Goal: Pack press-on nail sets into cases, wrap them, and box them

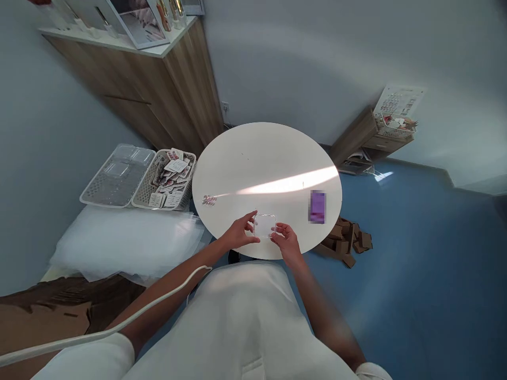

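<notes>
Between my two hands is a small clear plastic box (264, 226), held over the near edge of the round white table (253, 153). My left hand (241, 231) grips its left side, thumb below and fingers above. On the right side, my right hand (285, 240) pinches the box with thumb and fingertips. Whether the box has anything inside is too fine to tell. A little cluster of shiny pink and silver pieces (209, 200) lies on the table to the left. Toward the right edge sits a purple packet (317, 207), partly blurred out.
Left of the table, a white basket (189, 184) holds many printed cards, beside a clear-lidded tray (114, 179). Below them lie stacked translucent plastic bags (127, 240). A wooden cabinet (190, 79) stands behind. Brown cardboard pieces (344, 240) are on the floor at right. A white cable (158, 301) crosses my left arm.
</notes>
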Demonstrator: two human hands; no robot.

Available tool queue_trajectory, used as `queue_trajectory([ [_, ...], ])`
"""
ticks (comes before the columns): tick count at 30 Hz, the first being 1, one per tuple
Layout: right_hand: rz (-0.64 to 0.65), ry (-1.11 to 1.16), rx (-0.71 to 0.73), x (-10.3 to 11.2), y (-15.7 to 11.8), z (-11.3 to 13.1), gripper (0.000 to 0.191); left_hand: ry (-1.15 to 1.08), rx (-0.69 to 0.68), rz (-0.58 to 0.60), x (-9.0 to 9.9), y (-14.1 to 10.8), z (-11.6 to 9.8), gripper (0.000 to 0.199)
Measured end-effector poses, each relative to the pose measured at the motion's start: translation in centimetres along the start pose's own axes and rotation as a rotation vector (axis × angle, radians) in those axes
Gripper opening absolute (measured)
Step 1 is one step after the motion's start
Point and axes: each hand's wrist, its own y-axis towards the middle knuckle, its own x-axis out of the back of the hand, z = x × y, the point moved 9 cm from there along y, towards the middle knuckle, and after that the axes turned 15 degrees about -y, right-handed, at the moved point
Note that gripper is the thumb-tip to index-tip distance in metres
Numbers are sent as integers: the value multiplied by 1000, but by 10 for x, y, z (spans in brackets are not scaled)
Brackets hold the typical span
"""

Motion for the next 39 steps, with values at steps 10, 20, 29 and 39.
queue_trajectory([
  [10, 12, -50, -6, 4, -9, -1, 46, 24, -33, 80, -8, 2, -4, 85],
  [20, 202, -409, 217, 2, -9, 25, 80, -123, -9, 109, -14, -3, -7, 78],
  [29, 235, -588, 511, -6, -14, 53, 70, -230, 43, 104, -17, -5, -10, 77],
  [39, 178, -511, 602, 6, -13, 62, 66, -347, 72, 102, -32, -5, -13, 80],
])
